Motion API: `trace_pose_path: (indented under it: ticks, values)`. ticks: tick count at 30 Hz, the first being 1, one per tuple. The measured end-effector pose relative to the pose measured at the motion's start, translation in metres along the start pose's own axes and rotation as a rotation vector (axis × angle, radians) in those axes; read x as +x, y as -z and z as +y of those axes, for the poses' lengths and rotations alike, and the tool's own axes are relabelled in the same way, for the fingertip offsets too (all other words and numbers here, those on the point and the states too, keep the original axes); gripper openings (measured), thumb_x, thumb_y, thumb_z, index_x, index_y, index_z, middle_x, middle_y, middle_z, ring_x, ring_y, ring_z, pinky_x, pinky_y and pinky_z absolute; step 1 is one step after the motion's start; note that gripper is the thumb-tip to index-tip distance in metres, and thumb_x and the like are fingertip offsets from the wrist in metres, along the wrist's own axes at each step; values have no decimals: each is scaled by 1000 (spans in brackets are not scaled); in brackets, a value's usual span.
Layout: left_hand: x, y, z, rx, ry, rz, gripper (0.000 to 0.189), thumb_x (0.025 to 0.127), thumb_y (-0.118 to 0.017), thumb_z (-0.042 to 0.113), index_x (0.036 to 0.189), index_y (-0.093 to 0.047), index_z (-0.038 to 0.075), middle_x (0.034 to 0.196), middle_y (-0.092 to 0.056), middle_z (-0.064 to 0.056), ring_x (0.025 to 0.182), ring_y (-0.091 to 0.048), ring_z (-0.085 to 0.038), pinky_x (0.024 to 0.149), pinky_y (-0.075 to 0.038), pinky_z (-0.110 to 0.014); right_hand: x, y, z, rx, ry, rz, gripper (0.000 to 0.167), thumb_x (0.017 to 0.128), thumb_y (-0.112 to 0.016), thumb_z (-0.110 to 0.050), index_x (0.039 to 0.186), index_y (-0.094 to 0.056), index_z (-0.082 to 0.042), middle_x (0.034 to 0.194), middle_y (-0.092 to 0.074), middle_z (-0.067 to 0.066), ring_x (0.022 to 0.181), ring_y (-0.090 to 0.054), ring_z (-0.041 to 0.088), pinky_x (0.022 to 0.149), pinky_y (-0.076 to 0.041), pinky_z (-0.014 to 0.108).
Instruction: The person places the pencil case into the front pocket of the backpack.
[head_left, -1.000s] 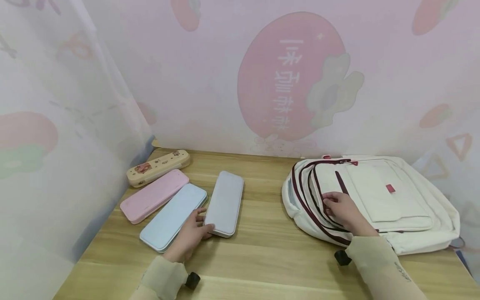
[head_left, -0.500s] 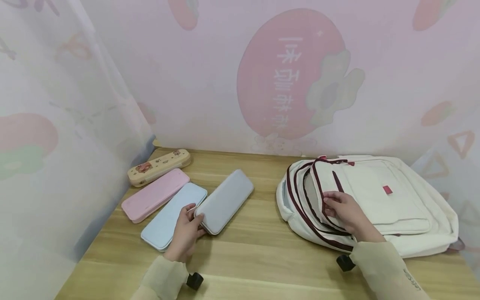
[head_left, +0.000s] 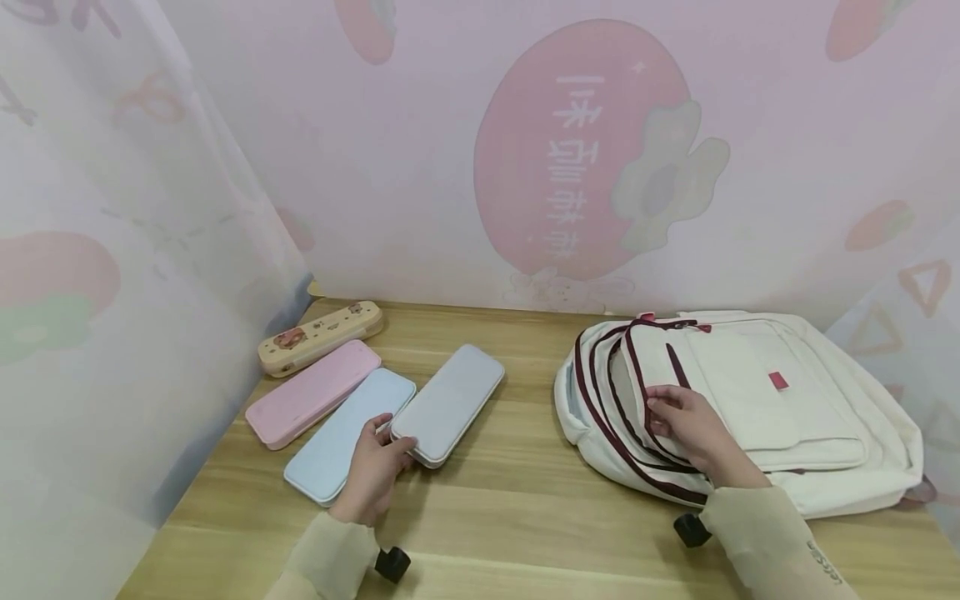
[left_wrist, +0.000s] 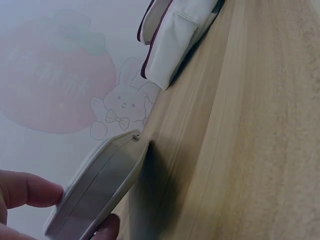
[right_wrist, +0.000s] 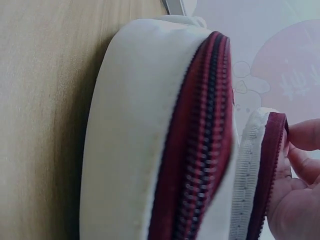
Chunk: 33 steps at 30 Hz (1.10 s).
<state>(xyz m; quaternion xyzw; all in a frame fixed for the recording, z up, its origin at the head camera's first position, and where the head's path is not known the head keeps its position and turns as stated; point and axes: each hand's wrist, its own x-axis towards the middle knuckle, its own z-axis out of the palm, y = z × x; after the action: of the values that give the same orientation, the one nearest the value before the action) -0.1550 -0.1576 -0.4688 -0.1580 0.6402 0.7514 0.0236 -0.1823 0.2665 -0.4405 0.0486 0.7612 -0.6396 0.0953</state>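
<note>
My left hand (head_left: pixel 375 461) pinches the near end of a pale grey pencil case (head_left: pixel 450 404), thumb on its top and fingers at its side. In the left wrist view the case (left_wrist: pixel 95 187) is tilted above the wooden table, with a dark shadow beneath. On the right lies a cream backpack (head_left: pixel 750 400) with dark red zip edging. My right hand (head_left: pixel 686 425) grips the edge of its front pocket (head_left: pixel 637 383) and holds the pocket apart. In the right wrist view the pocket's zip edge (right_wrist: pixel 267 175) sits between thumb and fingers. The pocket's inside is mostly hidden.
Left of the held case, a light blue case (head_left: pixel 348 437), a pink case (head_left: pixel 313 392) and a beige case with bear prints (head_left: pixel 321 337) lie side by side on the wooden table (head_left: pixel 510 533). A printed curtain (head_left: pixel 405 167) borders the table behind and at the left.
My left hand has raised the grey pencil case from the table and turned it clockwise. My right hand has pulled the backpack's pocket wider. Little has moved in the last half second.
</note>
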Motion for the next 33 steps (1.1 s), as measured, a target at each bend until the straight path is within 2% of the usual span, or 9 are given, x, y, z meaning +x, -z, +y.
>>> trace_pose_path:
  ticks: [3, 6, 9, 16, 19, 26, 29, 33]
  values:
    - [0, 0, 1, -37, 8, 1, 64, 100, -51, -8, 152, -14, -16, 143, -37, -31, 111, -54, -23, 83, -52, -23, 0, 0, 0, 1, 7, -2, 31, 108, -45, 0, 132, -46, 20, 98, -59, 1, 81, -56, 7, 70, -55, 20]
    - [-1, 0, 1, -79, 14, 7, 60, 105, -46, -3, 153, -13, -16, 151, -28, -32, 131, -42, -35, 96, -51, -38, -2, 0, -2, -5, 7, 6, 30, 108, -45, 0, 132, -46, 20, 98, -60, 1, 81, -57, 6, 70, -55, 20]
    - [-4, 1, 1, -90, 14, 23, 54, 108, -42, 3, 154, -14, -9, 157, -24, -30, 137, -34, -42, 96, -49, -49, -5, 1, -7, -6, 9, 15, 31, 108, -45, 0, 133, -46, 19, 97, -60, 0, 82, -57, 6, 71, -55, 20]
    - [-6, 3, 0, -150, -2, 44, 50, 110, -41, 7, 150, -12, -2, 163, -22, -26, 139, -36, -41, 92, -50, -45, -14, 7, -20, 81, 29, 36, 26, 108, -47, -1, 129, -50, 14, 94, -58, -2, 79, -56, 7, 70, -55, 20]
    - [-4, 3, 0, -185, 9, 34, 51, 109, -42, 4, 149, -11, -6, 160, -23, -29, 135, -39, -38, 92, -51, -41, -17, 9, -24, 128, 42, 25, 20, 108, -48, 0, 124, -53, 10, 94, -59, -2, 80, -57, 7, 70, -55, 20]
    - [-2, 3, 2, -212, 73, -12, 53, 106, -45, -3, 149, -18, -19, 145, -36, -26, 111, -56, -13, 88, -53, -23, -20, 10, -29, 149, 32, 23, 18, 108, -48, 0, 123, -54, 7, 94, -60, -3, 80, -57, 7, 71, -55, 20]
    - [-2, 3, 3, -204, 85, -14, 55, 106, -47, 0, 150, -21, -19, 145, -38, -26, 108, -58, -11, 90, -54, -28, -22, 11, -31, 153, 32, 24, 17, 108, -48, 0, 123, -54, 7, 94, -59, -2, 80, -57, 7, 71, -55, 20]
    - [-4, 2, 3, -201, 95, -31, 57, 108, -47, 4, 155, -20, -13, 148, -37, -25, 114, -55, -18, 91, -53, -44, -24, 14, -34, 193, 36, 21, 14, 108, -47, 1, 118, -57, 2, 94, -60, -2, 81, -58, 7, 71, -55, 20]
